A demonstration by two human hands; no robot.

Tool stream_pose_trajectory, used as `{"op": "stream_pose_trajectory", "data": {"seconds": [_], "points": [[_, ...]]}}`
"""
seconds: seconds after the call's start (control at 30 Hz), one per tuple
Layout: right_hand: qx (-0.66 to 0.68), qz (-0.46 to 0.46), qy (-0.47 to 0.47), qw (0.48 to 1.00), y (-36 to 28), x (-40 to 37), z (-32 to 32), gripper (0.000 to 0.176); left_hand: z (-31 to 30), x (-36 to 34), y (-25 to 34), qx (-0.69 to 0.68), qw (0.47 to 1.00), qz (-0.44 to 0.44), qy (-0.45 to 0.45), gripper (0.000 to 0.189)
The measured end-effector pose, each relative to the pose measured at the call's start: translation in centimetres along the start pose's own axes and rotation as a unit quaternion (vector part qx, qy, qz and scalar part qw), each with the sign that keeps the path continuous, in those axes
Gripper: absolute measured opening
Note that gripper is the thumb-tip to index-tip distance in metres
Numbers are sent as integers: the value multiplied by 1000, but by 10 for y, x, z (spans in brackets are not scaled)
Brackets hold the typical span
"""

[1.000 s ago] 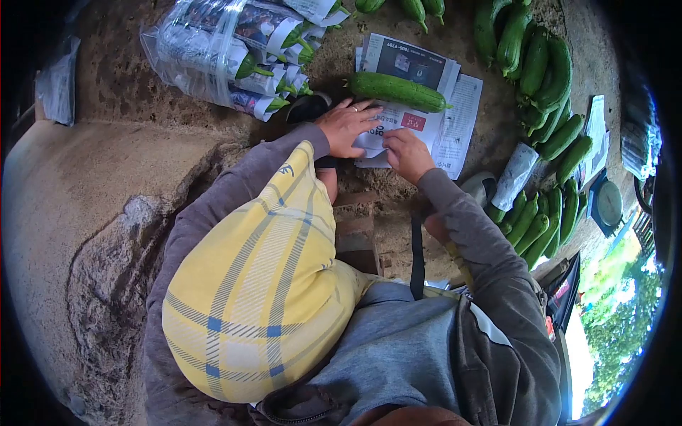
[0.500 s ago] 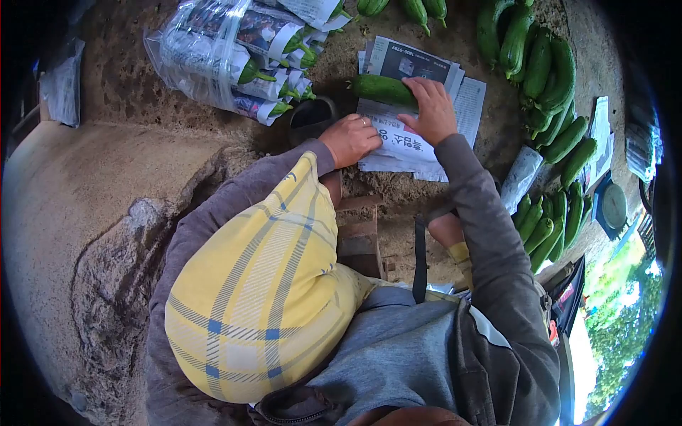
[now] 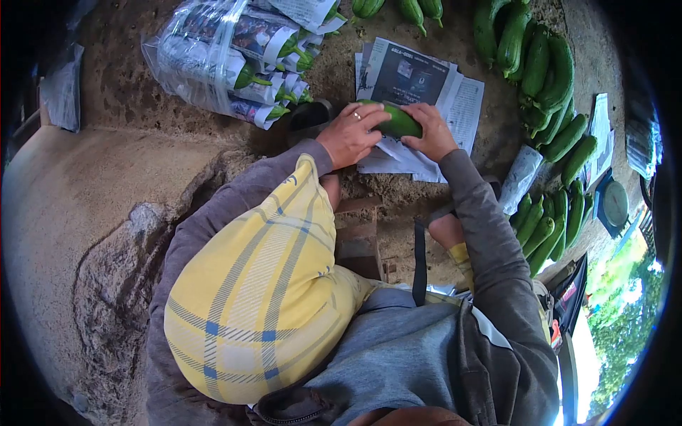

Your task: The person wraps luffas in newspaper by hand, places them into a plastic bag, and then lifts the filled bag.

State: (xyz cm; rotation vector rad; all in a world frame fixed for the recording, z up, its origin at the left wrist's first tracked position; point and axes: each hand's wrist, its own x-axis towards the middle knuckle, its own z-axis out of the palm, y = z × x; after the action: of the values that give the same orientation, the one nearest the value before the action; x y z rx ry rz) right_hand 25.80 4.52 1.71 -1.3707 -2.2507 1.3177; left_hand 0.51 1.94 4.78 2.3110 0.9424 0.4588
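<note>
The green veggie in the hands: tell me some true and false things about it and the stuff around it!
1. The left hand and the right hand both touch the green vegetable. True.
2. The vegetable lies on bare dirt. False: it lies over the newspaper sheets.
3. The wrapped vegetables sit in a clear plastic bag. True.
4. The loose vegetables on the right are red. False: they are green.

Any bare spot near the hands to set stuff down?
Biggest: the bare slab below the bag of wrapped cucumbers. A narrow ground strip runs between the newspapers and the loose cucumbers. Crowded: left hand and right hand on the cucumber atop the newspapers.
</note>
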Motion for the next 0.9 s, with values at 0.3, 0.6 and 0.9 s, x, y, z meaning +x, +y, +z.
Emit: {"op": "stream_pose_trajectory", "data": {"seconds": [0.3, 0.6, 0.9], "points": [[-10, -103, 89, 991, -70, -9, -11, 22, 23, 22, -37, -140, 987, -62, 49, 19], [-130, -43, 133, 982, -35, 10, 37, 57, -8, 20, -18, -80, 963, -163, 198, 29], [2, -6, 147, 989, -26, 42, 17, 54, 43, 8, -21, -598, 683, -418, 12, 26]]}}
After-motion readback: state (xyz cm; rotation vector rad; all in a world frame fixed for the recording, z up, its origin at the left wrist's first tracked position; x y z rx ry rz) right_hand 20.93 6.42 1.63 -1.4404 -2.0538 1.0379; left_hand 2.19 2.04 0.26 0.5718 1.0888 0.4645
